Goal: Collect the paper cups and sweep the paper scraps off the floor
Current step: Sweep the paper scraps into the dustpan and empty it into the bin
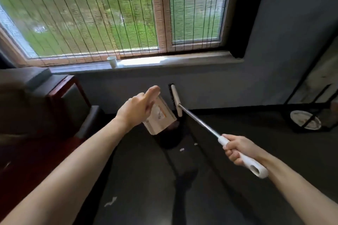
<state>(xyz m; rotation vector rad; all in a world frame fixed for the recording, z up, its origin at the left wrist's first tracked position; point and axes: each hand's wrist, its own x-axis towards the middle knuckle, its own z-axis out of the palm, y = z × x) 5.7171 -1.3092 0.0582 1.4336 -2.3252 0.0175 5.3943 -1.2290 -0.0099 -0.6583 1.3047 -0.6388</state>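
A white paper cup (112,61) stands on the window sill (182,60). Small white paper scraps lie on the dark floor: two (182,149) just in front of me and a larger one (110,201) nearer. My left hand (139,108) reaches forward, fingers stretched along the top of a tilted beige dustpan (161,118) holding scraps; its handle is hidden behind the hand. My right hand (237,151) grips the white handle of a broom, whose metal shaft runs up to the broom head (176,99), raised against the wall under the sill.
A dark round bin (170,141) sits on the floor right under the dustpan. A dark red armchair (69,97) fills the left side. At the right, a black metal frame (300,97) stands over a white dish (305,120).
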